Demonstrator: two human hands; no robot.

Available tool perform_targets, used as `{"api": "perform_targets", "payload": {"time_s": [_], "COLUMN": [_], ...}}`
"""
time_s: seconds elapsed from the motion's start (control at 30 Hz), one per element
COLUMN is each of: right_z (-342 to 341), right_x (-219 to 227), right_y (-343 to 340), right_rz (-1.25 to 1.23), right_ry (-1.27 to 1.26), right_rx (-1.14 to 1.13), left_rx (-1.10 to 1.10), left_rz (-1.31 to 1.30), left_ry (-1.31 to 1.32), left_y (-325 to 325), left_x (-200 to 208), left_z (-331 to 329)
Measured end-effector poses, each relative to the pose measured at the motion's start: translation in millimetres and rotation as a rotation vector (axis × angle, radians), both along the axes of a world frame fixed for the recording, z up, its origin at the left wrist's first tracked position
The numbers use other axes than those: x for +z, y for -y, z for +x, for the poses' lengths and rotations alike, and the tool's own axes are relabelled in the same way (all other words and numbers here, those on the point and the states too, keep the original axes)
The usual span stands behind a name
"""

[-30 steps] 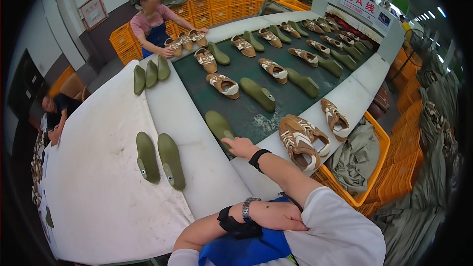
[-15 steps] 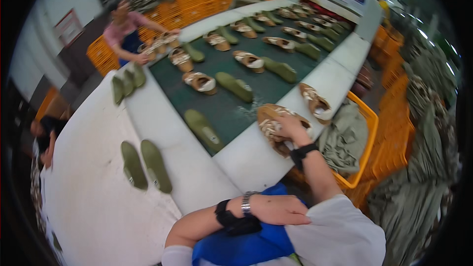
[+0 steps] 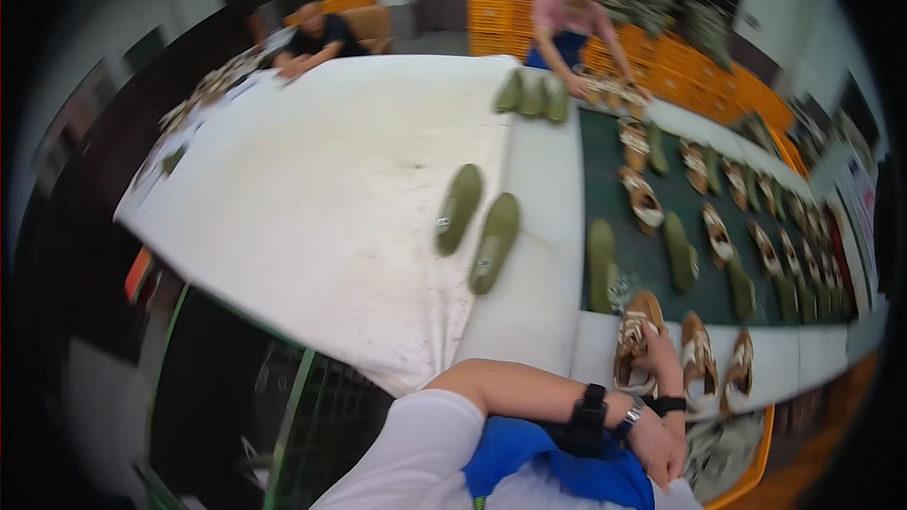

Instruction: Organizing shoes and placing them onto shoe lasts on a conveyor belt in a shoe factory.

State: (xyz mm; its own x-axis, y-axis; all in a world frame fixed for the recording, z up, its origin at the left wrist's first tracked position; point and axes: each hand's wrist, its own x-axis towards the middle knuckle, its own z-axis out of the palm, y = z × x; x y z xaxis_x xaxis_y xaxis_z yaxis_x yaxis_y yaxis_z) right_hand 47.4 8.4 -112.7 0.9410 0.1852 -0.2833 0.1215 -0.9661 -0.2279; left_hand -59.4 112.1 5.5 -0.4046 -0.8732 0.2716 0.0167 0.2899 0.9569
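My right hand [image 3: 658,356] is closed on a brown and white lace-up shoe [image 3: 633,335] at the near edge of the work surface. Two similar shoes, a middle one [image 3: 697,359] and an outer one [image 3: 741,368], lie to its right. My left forearm crosses in front of my body. Its hand [image 3: 657,444] is at my right arm, the fingers curled against the white sleeve [image 3: 675,497]. Just beyond the held shoe, a green insole-shaped piece [image 3: 602,264] rests on the dark green belt [image 3: 652,269].
Several shoes and green pieces line the belt. Two green pieces, one [image 3: 459,210] beside another [image 3: 496,244], lie on the white table [image 3: 331,198]. A co-worker in pink [image 3: 572,24] handles shoes opposite; another person [image 3: 321,38] sits far left. An orange crate [image 3: 759,463] holds grey-green cloth.
My view has swung left, bringing more of the white table into sight. The shoe under my right hand now sits apart from its neighbour. My left hand stays at the sleeve.
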Motion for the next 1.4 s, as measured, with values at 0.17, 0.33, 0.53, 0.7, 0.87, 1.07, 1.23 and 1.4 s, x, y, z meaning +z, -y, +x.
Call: {"api": "perform_targets", "payload": {"time_s": [0.17,0.33,0.53,0.7,0.87,1.07,1.23,1.4], "right_z": [1.5,7.4,30.6,17.7,-1.1,-33.0,-41.1,-46.5], "right_x": [-10.1,-2.1,-25.6,-68.8,-57.2,-48.8,-17.4,-29.6], "right_y": [-17.7,-35.8,-26.7,-1.8,-31.4,-16.0,-24.4,-12.1], "right_rz": [-0.097,-0.21,-0.089,0.059,0.041,0.255,0.366,0.391], "right_ry": [-0.156,-0.199,-0.266,-0.149,0.227,0.222,0.126,0.15], "right_rx": [0.031,0.145,0.059,-0.004,0.051,-0.233,-0.269,-0.334], "left_rx": [0.109,0.343,0.481,0.491,0.502,0.128,0.067,-0.103], "left_rz": [-0.167,-0.238,-0.254,-0.244,-0.178,0.051,0.268,0.317], "left_ry": [0.159,0.187,0.224,0.242,0.184,0.109,0.092,0.154], "left_y": [30.4,4.2,-7.2,0.1,-68.7,-29.7,-11.8,6.0], "left_x": [-17.1,-16.5,-12.9,-12.9,48.2,44.5,97.2,89.6], "left_z": [13.5,32.5,37.2,21.5,-15.7,-13.8,-21.7,-12.0]}}
